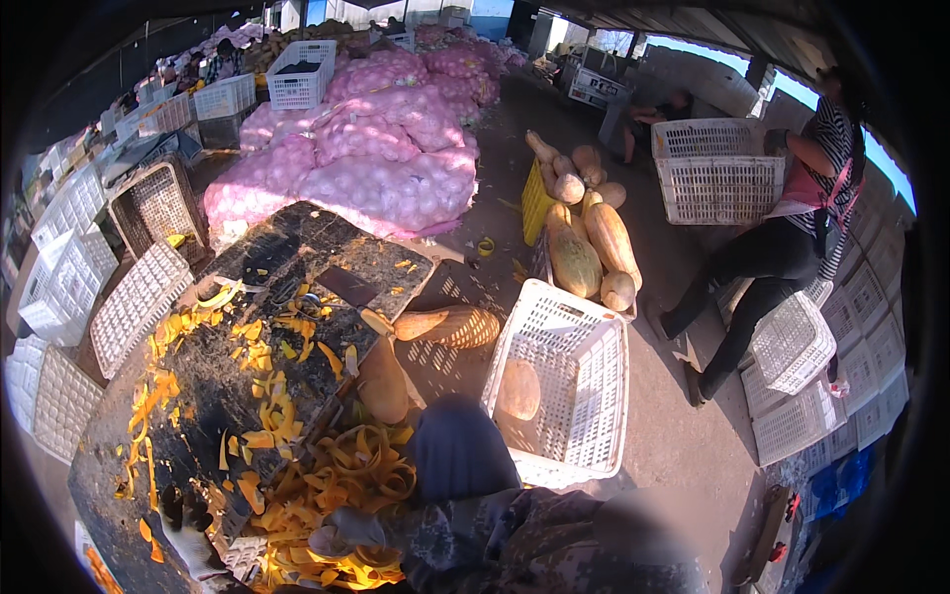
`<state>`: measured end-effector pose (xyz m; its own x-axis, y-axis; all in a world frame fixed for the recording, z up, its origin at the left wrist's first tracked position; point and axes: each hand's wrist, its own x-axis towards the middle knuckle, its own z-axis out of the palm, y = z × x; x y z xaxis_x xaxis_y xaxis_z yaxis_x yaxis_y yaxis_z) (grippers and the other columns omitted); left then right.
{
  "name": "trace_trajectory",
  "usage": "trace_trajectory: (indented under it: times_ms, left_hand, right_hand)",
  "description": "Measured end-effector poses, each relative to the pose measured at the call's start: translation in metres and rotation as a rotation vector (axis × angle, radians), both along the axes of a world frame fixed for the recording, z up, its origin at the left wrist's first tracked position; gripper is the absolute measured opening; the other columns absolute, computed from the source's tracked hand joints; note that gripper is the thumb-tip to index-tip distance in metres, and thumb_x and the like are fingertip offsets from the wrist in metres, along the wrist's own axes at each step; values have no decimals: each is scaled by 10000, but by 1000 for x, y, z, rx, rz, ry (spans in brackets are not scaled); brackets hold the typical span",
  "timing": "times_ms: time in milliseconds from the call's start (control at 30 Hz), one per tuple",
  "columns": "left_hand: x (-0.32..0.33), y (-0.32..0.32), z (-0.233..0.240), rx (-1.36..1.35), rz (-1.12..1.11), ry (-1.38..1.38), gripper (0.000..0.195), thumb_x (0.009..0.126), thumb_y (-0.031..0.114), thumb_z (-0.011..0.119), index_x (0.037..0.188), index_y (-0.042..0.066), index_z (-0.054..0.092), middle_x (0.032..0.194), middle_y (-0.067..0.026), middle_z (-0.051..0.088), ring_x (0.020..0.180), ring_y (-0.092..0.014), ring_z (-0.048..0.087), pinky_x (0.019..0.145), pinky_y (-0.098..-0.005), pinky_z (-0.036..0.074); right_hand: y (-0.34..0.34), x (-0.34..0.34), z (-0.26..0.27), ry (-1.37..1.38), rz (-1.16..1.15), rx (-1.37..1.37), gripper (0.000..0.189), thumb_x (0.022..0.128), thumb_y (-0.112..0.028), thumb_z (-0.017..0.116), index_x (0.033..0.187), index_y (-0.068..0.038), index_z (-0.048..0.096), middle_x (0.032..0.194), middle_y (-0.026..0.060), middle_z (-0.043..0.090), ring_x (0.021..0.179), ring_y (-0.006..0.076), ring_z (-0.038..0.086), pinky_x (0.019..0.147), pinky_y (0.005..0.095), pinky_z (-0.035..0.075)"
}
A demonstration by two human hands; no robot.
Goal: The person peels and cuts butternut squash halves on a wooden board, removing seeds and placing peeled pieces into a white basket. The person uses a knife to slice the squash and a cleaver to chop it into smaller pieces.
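My left hand [190,536], in a grey and black work glove, rests at the lower left edge of a dark, worn board [200,416] strewn with orange squash peelings [274,419]; whether it holds anything cannot be made out. My right hand is not plainly in view. Below the board, a heap of curled peelings [356,471] lies beside my knee. A cleaver [346,286] lies flat near the board's far part. Long tan squashes [445,327] lean at the board's right edge. One squash [518,390] sits in a white plastic crate [568,401] to my right.
A person [805,193] in a striped top carries a white crate [718,171] at the right. More squashes [612,237] fill a container ahead. Pink mesh sacks [386,163] of round white produce stand beyond the board. Crates [141,304] stand at left; stacked crates [801,349] are at right.
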<state>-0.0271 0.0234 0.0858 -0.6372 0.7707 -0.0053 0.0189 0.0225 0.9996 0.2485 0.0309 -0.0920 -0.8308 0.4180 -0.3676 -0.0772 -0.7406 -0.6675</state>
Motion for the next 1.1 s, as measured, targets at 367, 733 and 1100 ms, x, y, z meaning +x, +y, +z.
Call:
trace_trajectory:
  times_ms: [367,733,1100]
  left_hand:
    - [20,-9,23,4,40,-85,423,907,-45,582,1318,17,504,1030,-78,644,768,-108,606,586,-214,481]
    - [29,-30,55,86,93,-50,389,911,50,643,1285,25,541,1060,-73,678,818,-140,655,680,-253,527]
    - [22,-36,53,87,104,-28,420,908,60,655,1300,-4,518,1063,-104,664,835,-133,627,729,-255,514]
  right_hand:
    - [-2,28,40,-92,-55,378,204,931,5,469,744,-76,455,787,-8,405,789,100,474,922,272,430]
    - [196,-3,137,-592,-320,1301,619,857,-287,765,1311,64,534,1173,198,659,1033,239,648,840,363,527]
    - [256,-33,106,-1005,-180,1347,486,879,-320,694,1254,-22,616,1158,185,674,1036,280,647,876,367,505]
